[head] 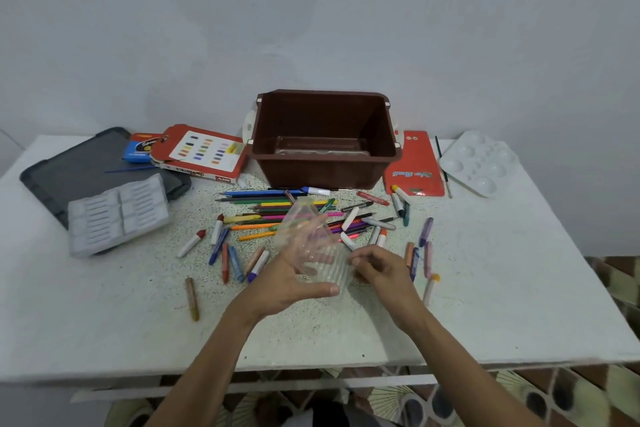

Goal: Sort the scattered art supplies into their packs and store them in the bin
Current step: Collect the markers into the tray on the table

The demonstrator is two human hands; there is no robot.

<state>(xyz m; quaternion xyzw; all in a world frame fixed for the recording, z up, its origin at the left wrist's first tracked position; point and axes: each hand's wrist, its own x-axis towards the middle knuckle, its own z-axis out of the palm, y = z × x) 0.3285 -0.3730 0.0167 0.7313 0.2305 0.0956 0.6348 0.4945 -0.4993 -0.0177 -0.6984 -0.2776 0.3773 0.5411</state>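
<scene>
White speckled table (485,270), pale wall (311,10) behind; left hand (287,282) and right hand (381,267) pinch a clear tray (308,236).

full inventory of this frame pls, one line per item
bin: 1, brown, back centre, open
pastel box: 1, red, left of bin
blue pack: 1, blue, beside pastel box
lid: 1, dark grey, back left
insert tray: 1, pale grey, overlapping lid's front
pencil pack: 1, red, right of bin
palette: 1, white, back right
brush: 1, dark, beside palette
pencils and crayons: many, mixed colours, scattered mid-table
clear tray: 1, transparent, held over the pile
table: 1, white
left hand: grips clear tray
right hand: fingers curled at tray's edge, grip unclear
</scene>
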